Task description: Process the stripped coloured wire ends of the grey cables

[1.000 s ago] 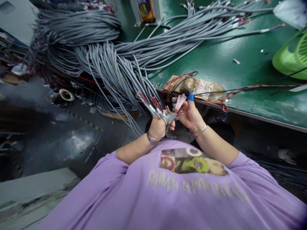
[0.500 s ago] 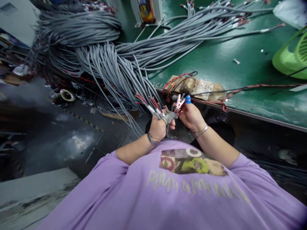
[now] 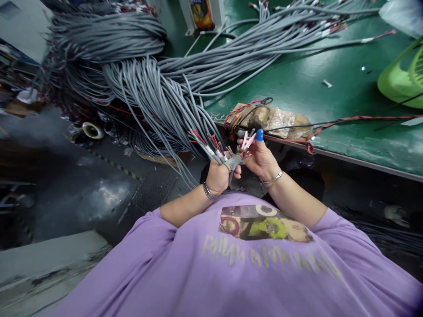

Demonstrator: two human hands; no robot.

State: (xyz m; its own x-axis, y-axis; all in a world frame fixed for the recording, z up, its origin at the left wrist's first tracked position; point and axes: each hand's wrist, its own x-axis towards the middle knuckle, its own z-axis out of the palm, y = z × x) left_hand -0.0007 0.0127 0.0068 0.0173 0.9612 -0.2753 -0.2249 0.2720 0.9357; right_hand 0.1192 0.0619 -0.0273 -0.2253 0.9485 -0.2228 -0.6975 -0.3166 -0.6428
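Observation:
My left hand (image 3: pixel 218 178) is closed around the ends of several grey cables (image 3: pixel 216 157). Thin coloured wires (image 3: pixel 198 140) fan out from their stripped ends, and a grey wrap (image 3: pixel 233 162) covers its thumb. Close beside it, my right hand (image 3: pixel 261 164) pinches a pale pink clip (image 3: pixel 247 141), with a blue cover (image 3: pixel 259 134) on the thumb tip. The clip's lower end is at the fine wire ends near my left thumb. Whether it grips a wire is too small to tell.
A big bundle of grey cables (image 3: pixel 155 92) hangs over the green table's (image 3: pixel 350 97) left edge. A taped block (image 3: pixel 284 122) with red and black leads lies at the front edge. A green basket (image 3: pixel 401 83) stands at the right.
My right hand has shifted very slightly left and tilted, with the pink clip turning a little. My left hand stays almost where it was, still around the cables.

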